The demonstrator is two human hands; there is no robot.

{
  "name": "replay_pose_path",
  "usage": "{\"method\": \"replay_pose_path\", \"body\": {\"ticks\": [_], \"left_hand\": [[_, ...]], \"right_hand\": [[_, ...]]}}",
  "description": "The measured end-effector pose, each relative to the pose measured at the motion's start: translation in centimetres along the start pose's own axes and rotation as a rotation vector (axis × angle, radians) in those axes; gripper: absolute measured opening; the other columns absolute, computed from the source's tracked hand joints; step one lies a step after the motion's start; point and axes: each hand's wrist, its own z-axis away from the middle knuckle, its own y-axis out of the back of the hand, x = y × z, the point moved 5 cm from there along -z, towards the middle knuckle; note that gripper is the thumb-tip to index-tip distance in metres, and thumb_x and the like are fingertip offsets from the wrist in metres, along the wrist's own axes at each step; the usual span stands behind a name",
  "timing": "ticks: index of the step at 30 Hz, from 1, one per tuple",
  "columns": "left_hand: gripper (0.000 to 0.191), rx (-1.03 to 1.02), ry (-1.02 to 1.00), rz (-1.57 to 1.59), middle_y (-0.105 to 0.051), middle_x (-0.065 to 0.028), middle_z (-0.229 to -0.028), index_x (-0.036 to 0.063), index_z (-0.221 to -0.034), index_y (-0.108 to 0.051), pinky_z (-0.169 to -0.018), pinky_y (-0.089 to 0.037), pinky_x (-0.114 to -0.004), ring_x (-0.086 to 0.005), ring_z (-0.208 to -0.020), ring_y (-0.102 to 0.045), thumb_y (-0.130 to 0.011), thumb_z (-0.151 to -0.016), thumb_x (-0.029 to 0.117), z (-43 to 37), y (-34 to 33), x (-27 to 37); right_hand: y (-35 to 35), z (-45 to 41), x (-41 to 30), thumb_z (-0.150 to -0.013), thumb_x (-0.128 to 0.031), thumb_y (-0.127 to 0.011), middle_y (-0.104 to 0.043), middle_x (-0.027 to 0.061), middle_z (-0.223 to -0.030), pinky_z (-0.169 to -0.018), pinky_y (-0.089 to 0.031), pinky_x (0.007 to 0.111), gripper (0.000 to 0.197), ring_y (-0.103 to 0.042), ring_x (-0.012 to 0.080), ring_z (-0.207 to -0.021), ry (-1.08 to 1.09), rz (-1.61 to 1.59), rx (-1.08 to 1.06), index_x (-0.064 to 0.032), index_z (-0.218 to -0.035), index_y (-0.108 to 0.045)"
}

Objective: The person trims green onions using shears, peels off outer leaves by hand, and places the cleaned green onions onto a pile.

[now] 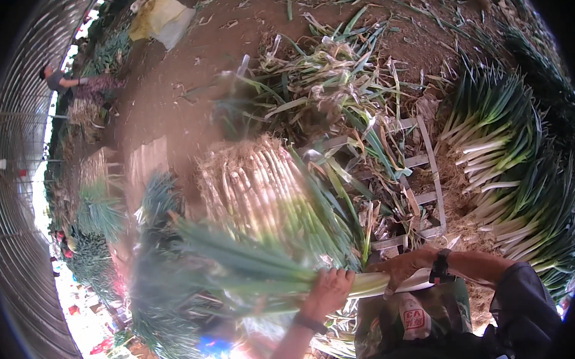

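Observation:
A large green onion (366,283), with a white stem and long green leaves, lies crosswise in front of my body. My left hand (328,289) is closed around it where the leaves begin, and the leaves fan out to the left, blurred. Farther right, my right hand (409,266) is on the pale stem, thumb down over its near side. A dark watch is on the right wrist and a dark band on the left. Just beyond the hands lies a wide bundle of green onions (263,185), roots pointing away from me. The held onion's root end is partly hidden by the right forearm.
Leaf scraps (331,79) are heaped on the soil ahead, partly over a pale slatted frame (436,181). Rows of green onions (501,168) lie at the right. More bundles (98,204) and a seated person (75,83) are at the left. A yellowish sack (162,20) lies far ahead.

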Motion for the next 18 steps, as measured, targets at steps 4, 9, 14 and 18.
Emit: {"method": "replay_pose_path", "body": {"ticks": [4, 9, 14, 18], "left_hand": [[0.032, -0.147, -0.012, 0.241, -0.06, -0.0117, -0.108, 0.005, -0.117, -0.056, -0.099, -0.04, -0.051, -0.0262, -0.108, -0.056, -0.055, -0.085, 0.007, -1.8, -1.3, -0.7], [0.061, 0.084, 0.122, 0.245, -0.052, -0.0177, -0.132, 0.0044, -0.138, -0.05, -0.113, -0.03, -0.06, -0.0332, -0.133, -0.044, -0.058, -0.078, -0.003, -0.9, -5.5, -0.1], [0.062, 0.514, 0.568, 0.533, -0.054, -0.0187, -0.128, 0.0009, -0.134, -0.053, -0.104, -0.038, -0.056, -0.035, -0.126, -0.048, -0.073, -0.077, 0.012, 4.0, -5.8, -2.4], [0.074, 0.645, 1.191, 0.744, -0.052, -0.0238, -0.135, -0.0067, -0.131, -0.05, -0.096, -0.049, -0.046, -0.034, -0.119, -0.056, -0.082, -0.077, 0.032, 7.5, -6.3, -5.3]], "right_hand": [[-0.4, -1.7, 2.7, -0.075, -0.046, -0.083, -0.059, 0.0168, -0.134, -0.107, -0.04, 0.041, 0.099, -0.053, 0.0262, -0.124, 0.04, -0.085, -0.048, -0.0045, -0.151, -0.035], [-1.1, -2.4, 4.8, -0.072, -0.04, -0.087, -0.06, 0.0159, -0.133, -0.107, -0.04, 0.037, 0.097, -0.054, 0.0224, -0.122, 0.038, -0.25, 0.062, 0.0002, -0.147, -0.041], [-0.4, -2.2, 6.1, -0.071, -0.031, -0.089, -0.06, 0.0147, -0.134, -0.107, -0.042, 0.036, 0.096, -0.055, 0.0214, -0.122, 0.079, -0.106, 0.191, 0.0002, -0.147, -0.041], [-0.5, -2.4, 6.8, -0.068, -0.031, -0.091, -0.059, 0.0152, -0.135, -0.107, -0.042, 0.036, 0.099, -0.055, 0.0216, -0.122, 0.089, -0.151, 0.164, 0.0007, -0.147, -0.041]]}}
